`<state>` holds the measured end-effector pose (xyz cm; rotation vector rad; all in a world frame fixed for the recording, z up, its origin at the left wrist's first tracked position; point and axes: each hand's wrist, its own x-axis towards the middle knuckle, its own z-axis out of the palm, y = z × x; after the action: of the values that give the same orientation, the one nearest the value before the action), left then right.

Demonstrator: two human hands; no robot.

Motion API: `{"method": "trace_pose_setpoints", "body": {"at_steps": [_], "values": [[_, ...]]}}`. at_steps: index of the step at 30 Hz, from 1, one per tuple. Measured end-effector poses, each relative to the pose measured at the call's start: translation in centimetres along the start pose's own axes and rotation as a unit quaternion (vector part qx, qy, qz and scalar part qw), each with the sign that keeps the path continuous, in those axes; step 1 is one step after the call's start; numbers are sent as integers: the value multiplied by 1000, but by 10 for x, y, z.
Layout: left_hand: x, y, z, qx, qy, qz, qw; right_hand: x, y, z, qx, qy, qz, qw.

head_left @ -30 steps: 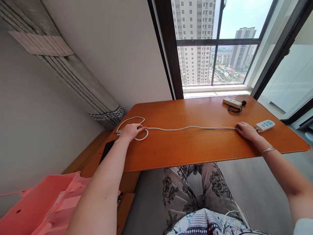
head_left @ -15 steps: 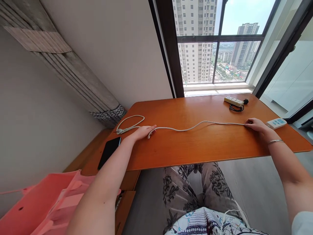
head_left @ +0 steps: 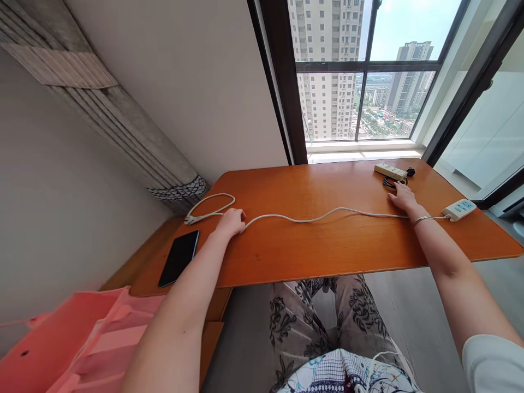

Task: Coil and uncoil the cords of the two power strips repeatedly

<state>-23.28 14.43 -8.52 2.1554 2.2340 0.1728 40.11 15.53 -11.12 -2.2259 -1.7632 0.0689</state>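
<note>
A white power strip (head_left: pixel 459 209) lies at the right of the wooden desk. Its white cord (head_left: pixel 303 220) runs left across the desk to a loop near the plug (head_left: pixel 190 219). My left hand (head_left: pixel 231 222) rests on the desk with its fingers curled around the cord just right of that loop. Towards the back right, my right hand (head_left: pixel 403 197) reaches over the white cord, fingers stretched out. Its fingertips are at the coiled black cable (head_left: pixel 389 182) of a second, cream power strip (head_left: pixel 391 172), partly covering the coil. Whether they touch it I cannot tell.
A dark tablet or phone (head_left: pixel 179 257) lies at the left of the desk (head_left: pixel 286 256), near my left forearm. A pink container (head_left: pixel 69 333) stands at the lower left. Beyond the desk's back edge is a window (head_left: pixel 364 65); a grey curtain (head_left: pixel 135 131) hangs at the left.
My right hand has let go of the white cord near its strip and moved back and left to the black cable. The left hand's fingers have curled in, and it has shifted slightly left.
</note>
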Motion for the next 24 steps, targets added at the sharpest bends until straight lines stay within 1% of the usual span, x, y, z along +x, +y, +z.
{"method": "trace_pose_setpoints", "body": {"at_steps": [2,4,5,7,9,11,14,16,18,19,20,21,23,24], "values": [[1,-3,0,6,9,-25,1000,4,-6,1,-16,-21,11,1000],[2,0,-3,-23,11,-47,999,6,-11,-1,-37,-28,23,999],[3,3,-6,-46,21,-54,997,6,-13,-2,-43,-22,22,999],[4,15,-12,-98,65,-53,992,4,-19,-7,-40,-1,7,999],[2,34,-19,-154,121,-35,980,1,-28,-10,-17,13,-11,1000],[-3,58,-25,-210,156,-3,965,-5,-41,-13,4,16,-25,1000],[-14,100,-33,-289,155,42,944,-19,-70,-15,62,32,-63,996],[-23,130,-35,-339,127,82,929,-34,-93,-16,174,69,-105,977],[-32,159,-33,-394,68,112,910,-52,-117,-18,269,80,-120,952],[-36,173,-31,-428,31,126,895,-63,-128,-19,302,79,-129,941],[-40,187,-28,-469,-21,132,873,-75,-140,-19,326,69,-144,932],[-44,199,-25,-509,-84,127,847,-87,-150,-20,344,63,-160,923],[-50,220,-18,-561,-219,100,792,-110,-168,-20,366,30,-211,906],[-52,228,-15,-582,-272,82,762,-122,-175,-20,369,7,-240,898]]}}
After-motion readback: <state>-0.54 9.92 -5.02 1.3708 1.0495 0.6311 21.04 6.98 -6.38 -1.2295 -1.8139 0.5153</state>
